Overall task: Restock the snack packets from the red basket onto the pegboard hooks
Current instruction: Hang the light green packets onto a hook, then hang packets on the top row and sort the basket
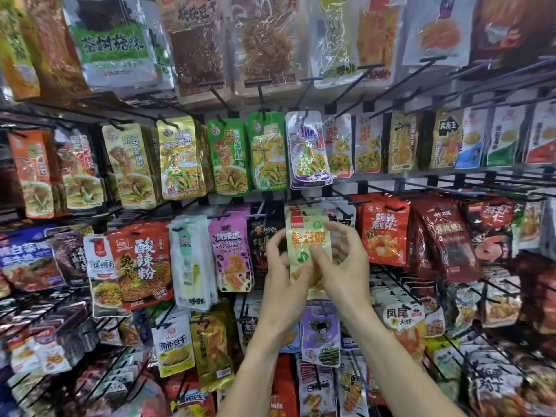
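**Packet held up to its hook row**

Forearms rise from the bottom edge of the view, nearest the camera, and meet in front of the display so both hands can steady 1 small packet. Behind them the pegboard wall (pixel 487 176) fills the whole frame, its black hooks (pixel 373 70) sticking out toward the viewer and loaded with hanging snack packets in rows, so each pack can slide on by its top hole.

Large red noodle packets (pixel 141 266) hang to the left, red shrimp-snack packets (pixel 385 230) to the right. Between them hangs a stack of pale green-and-yellow packets (pixel 296 210), the same kind as the 1 in hand, which suggests this is its hook.

The left hand (pixel 285 266) grips the pale green snack packet (pixel 308 254) along its left edge, thumb on the front. The right hand (pixel 346 263) pinches its lower right part with the thumb while the other fingers curl loosely above, probably to level the top edge with the hook tip. The packet sits upright, just in front of the matching stack; whether its hole has caught the hook I cannot tell.

No red basket shows in this view.
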A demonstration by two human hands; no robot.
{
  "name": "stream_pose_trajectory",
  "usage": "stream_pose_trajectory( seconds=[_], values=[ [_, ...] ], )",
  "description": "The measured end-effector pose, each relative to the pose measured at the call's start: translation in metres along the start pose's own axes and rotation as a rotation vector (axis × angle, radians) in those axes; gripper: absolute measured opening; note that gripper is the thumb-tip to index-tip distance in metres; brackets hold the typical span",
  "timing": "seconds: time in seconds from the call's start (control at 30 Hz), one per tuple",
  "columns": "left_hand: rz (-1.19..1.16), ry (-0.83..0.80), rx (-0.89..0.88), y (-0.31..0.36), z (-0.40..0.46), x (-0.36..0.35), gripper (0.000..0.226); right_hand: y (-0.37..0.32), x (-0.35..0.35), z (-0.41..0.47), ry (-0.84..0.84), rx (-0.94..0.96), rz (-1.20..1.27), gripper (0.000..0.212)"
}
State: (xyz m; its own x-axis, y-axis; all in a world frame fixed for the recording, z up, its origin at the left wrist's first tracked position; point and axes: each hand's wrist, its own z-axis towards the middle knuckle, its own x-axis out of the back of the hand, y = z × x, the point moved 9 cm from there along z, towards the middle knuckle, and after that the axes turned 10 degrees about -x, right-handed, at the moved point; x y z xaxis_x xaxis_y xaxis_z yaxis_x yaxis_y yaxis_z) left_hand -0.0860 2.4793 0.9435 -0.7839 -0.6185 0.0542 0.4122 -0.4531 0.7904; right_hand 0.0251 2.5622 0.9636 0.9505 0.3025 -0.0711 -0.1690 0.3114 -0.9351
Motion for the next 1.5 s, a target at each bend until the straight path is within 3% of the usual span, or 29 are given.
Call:
stream_pose_trajectory(
  seconds=[0.13, 0.47, 0.7, 0.93, 1.1, 1.27, 1.37, 1.5],
  values=[
    [0.058, -0.037, -0.087, 0.006, 0.014, -0.004, 0.073, -0.002, -0.004, 0.014, -0.013, -0.002, -0.033, 0.040],
    [0.174, -0.133, -0.094, -0.005, 0.023, -0.011, 0.071, 0.004, 0.000, 0.023, 0.010, -0.018, -0.098, 0.049],
    [1.054, -0.168, -0.173, -0.027, 0.051, -0.001, 0.073, 0.019, -0.026, 0.062, 0.088, 0.066, -0.419, 0.051],
    [1.231, -0.155, -0.150, -0.037, 0.053, 0.005, 0.076, 0.041, -0.013, 0.049, 0.059, 0.146, -0.553, 0.056],
    [1.248, -0.143, -0.276, -0.026, 0.008, -0.020, 0.075, 0.063, 0.056, 0.011, 0.029, 0.091, -0.515, 0.050],
    [1.024, -0.344, -0.306, -0.046, -0.073, -0.115, 0.054, 0.120, 0.170, -0.046, 0.006, -0.086, -0.541, 0.047],
    [0.927, -0.494, -0.208, -0.081, -0.142, -0.183, 0.046, 0.174, 0.256, -0.093, 0.009, -0.239, -0.599, 0.044],
    [0.855, -0.793, 0.049, -0.139, -0.259, -0.272, 0.055, 0.257, 0.376, -0.182, 0.056, -0.470, -0.671, 0.045]
  ],
)
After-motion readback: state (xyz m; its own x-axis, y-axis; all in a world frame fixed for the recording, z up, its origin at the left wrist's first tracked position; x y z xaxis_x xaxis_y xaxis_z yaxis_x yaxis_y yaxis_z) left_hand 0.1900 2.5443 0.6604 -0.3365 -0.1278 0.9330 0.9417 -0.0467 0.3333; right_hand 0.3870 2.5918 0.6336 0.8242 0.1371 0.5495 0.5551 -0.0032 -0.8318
